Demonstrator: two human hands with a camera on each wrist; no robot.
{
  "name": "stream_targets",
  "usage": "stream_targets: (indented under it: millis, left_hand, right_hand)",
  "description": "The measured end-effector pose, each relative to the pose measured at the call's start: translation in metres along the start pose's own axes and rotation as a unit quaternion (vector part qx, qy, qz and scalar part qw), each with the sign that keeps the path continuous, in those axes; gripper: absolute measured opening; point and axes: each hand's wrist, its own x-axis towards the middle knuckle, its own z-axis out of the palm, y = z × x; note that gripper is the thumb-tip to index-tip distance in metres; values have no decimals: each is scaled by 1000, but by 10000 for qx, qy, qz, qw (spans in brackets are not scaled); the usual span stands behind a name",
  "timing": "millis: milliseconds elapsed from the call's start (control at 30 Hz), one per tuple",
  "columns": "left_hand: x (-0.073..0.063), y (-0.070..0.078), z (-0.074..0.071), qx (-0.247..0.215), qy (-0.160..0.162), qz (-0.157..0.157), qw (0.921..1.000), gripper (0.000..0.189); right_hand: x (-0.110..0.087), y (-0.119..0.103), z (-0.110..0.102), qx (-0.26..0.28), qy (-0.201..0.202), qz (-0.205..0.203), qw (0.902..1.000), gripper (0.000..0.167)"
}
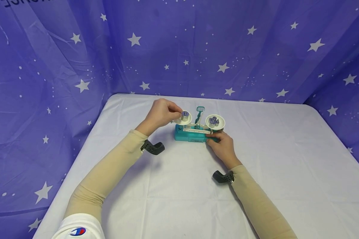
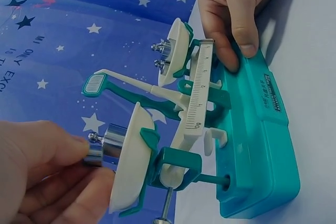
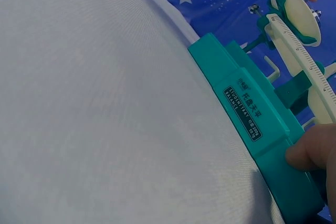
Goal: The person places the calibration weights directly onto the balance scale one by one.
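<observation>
A teal tray balance with two cream pans stands on the white table. My left hand is at the left pan, thumb and fingertips pinching a small metal weight. Right beside that weight, a larger knobbed metal weight sits in the pan. Several metal weights stand in the right pan. My right hand grips the right end of the balance's base, its thumb on the front; some of its fingers are hidden behind the base.
White cloth covers the table. A purple curtain with white stars hangs behind it and at both sides. The balance's upright teal pointer scale rises between the pans.
</observation>
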Motion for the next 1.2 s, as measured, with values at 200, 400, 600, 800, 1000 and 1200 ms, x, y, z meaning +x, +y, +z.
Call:
stream_targets:
  millis: [200, 400, 600, 800, 1000, 1200]
  left_hand:
    - [3, 7, -1, 510, -253, 112, 9983, 19]
    - [5, 12, 0, 965, -549, 218, 9936, 19]
    - [5, 13, 1, 1132, -569, 277, 9916, 17]
    - [5, 12, 1, 1148, -546, 362, 9912, 16]
    - [5, 13, 1, 1064, -541, 377, 9921, 17]
    - [4, 13, 1, 870, -602, 235, 9941, 17]
  right_hand:
    - [0, 1, 0, 32, 12, -45, 10000, 22]
    - [0, 1, 0, 96, -1, -59, 9999, 23]
    - [0, 1, -1, 126, -67, -25, 9999, 23]
    - [-1, 0, -1, 127, -99, 2, 9999, 23]
    - [0, 1, -1, 86, -124, 38, 9999, 24]
    - [0, 1, -1, 128, -127, 92, 9998, 24]
